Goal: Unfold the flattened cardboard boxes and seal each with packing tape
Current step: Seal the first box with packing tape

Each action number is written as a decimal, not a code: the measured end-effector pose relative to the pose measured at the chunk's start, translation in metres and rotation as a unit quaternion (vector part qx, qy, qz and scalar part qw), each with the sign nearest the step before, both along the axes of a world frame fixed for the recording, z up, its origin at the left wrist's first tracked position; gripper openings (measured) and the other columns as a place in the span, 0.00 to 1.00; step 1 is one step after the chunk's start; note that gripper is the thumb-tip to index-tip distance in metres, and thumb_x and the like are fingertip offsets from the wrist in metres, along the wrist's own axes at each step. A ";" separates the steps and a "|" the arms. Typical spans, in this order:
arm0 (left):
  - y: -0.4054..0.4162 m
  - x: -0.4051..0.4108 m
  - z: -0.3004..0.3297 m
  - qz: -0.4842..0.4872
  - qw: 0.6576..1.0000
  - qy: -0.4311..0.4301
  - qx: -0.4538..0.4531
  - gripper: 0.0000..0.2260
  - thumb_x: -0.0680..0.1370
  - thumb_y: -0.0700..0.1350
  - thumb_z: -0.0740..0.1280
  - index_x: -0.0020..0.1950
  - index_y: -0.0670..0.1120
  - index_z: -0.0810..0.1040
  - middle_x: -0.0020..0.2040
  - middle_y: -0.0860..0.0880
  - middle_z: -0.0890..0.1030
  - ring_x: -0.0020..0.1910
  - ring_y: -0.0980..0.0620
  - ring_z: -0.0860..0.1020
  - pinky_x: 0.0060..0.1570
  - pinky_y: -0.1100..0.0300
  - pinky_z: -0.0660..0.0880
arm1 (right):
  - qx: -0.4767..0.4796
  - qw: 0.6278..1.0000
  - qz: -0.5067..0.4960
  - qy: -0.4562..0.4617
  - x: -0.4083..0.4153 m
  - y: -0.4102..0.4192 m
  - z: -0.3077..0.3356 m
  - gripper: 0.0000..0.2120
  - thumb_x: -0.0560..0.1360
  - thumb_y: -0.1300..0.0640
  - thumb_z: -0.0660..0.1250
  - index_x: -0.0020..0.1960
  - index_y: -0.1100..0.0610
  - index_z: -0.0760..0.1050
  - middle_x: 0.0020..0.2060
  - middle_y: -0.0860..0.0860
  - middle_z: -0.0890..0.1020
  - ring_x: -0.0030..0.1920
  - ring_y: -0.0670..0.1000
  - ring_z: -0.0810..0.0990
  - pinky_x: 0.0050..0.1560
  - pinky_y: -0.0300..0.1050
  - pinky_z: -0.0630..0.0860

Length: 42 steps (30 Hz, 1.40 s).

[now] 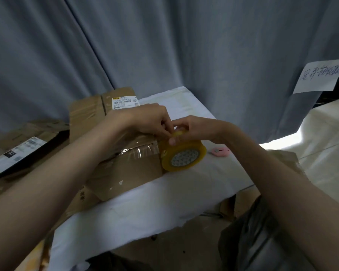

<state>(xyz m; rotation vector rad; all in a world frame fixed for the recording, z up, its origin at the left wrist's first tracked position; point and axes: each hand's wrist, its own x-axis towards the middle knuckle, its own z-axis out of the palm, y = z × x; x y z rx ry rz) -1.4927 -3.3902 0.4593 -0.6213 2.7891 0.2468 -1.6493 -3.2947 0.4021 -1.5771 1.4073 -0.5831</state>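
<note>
Fingertips and labels hard to read

The left hand [145, 119] covers part of the cardboard box [129, 169] top, where its fingertips meet the right hand [200, 128] over the tape roll [183, 153]; print on the far box label [125, 102] is too small to read.

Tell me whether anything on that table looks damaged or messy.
The clear tape on the front cardboard box lies wrinkled and crooked near the tape roll that both hands work at. Scuffed flattened boxes are piled unevenly at the left.
</note>
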 end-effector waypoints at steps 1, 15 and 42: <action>0.004 0.004 0.001 0.001 0.999 0.020 -0.026 0.05 0.76 0.55 0.72 0.51 0.61 0.84 0.37 0.56 0.81 0.35 0.59 0.75 0.40 0.61 0.71 | -0.001 1.000 0.005 -0.015 -0.001 -0.001 0.001 0.18 0.72 0.47 0.75 0.61 0.41 0.79 0.56 0.43 0.82 0.58 0.46 0.80 0.59 0.42 0.78; 0.037 0.063 -0.003 0.086 0.970 0.226 -0.008 0.12 0.73 0.54 0.71 0.49 0.49 0.73 0.38 0.60 0.72 0.38 0.63 0.72 0.35 0.68 0.66 | 0.012 0.990 0.064 0.126 0.022 -0.021 0.030 0.04 0.74 0.52 0.72 0.44 0.42 0.83 0.55 0.46 0.79 0.61 0.53 0.74 0.67 0.56 0.72; 0.047 0.032 0.003 0.152 0.934 0.321 0.018 0.11 0.72 0.58 0.75 0.49 0.53 0.86 0.43 0.58 0.83 0.40 0.65 0.77 0.34 0.73 0.67 | -0.148 0.967 -0.202 -0.047 0.002 0.046 0.035 0.08 0.79 0.59 0.65 0.49 0.52 0.83 0.39 0.38 0.82 0.46 0.43 0.79 0.44 0.34 0.75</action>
